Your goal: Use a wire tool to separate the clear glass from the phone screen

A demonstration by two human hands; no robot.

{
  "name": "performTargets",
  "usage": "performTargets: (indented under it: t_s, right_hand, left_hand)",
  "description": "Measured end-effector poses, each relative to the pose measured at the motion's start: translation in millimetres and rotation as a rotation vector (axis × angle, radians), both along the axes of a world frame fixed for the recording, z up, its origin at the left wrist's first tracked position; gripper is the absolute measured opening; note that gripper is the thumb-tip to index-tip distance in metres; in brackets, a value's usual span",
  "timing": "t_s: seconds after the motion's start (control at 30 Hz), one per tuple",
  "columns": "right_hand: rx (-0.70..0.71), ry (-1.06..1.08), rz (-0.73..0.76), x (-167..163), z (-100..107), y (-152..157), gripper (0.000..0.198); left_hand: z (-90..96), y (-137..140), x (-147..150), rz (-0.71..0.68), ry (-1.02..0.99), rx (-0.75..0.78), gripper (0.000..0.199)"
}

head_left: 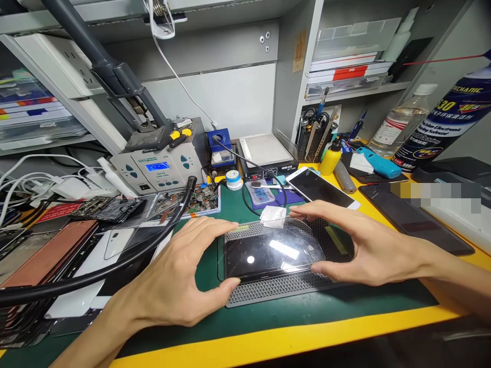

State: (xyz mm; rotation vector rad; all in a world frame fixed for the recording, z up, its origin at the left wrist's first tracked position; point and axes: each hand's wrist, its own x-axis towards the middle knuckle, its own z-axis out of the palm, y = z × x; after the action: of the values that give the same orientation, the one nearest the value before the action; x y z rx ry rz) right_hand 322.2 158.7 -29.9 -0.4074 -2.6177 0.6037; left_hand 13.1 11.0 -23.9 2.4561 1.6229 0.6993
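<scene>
A thin clear panel (pixel 221 263) with rounded corners spans between both hands, above a black phone screen (pixel 249 259) that reflects bright lights. The panel's exact kind is hard to tell. My left hand (pixel 184 271) grips its left part, thumb at the near edge and fingers at the far edge. At the right part my right hand (pixel 372 245) does likewise, thumb near and index finger far. Below lies a grey honeycomb-patterned pad (pixel 261 294). A crumpled white tissue (pixel 273 215) sits at the pad's far edge. Whether the panel touches the screen, I cannot tell.
A thick black hose (pixel 126 268) curves past my left hand. Stacked phone parts (pixel 49 255) fill the left side. Behind stand a grey soldering station (pixel 161 166) and a flat-topped heating plate (pixel 264 151). A white phone (pixel 322 189) and a yellow bottle (pixel 330 158) are at right.
</scene>
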Motion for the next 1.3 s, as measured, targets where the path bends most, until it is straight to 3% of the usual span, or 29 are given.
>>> performTargets:
  t_s: [0.6,1.17,1.3]
  right_hand:
    - [-0.015,0.039,0.03,3.2,8.8,2.2,0.079]
    - [-0.017,0.034,0.01,5.2,7.0,2.1,0.083]
    - [0.081,0.141,0.016,2.6,8.4,-0.9,0.075]
  left_hand:
    - [-10.4,-1.6,-14.9,0.049,0.093,0.031,0.072]
    - [-8.7,-1.1,-13.8,0.039,0.066,0.049,0.072]
    - [-4.4,-1.7,-7.1,0.093,0.011,-0.007,0.065]
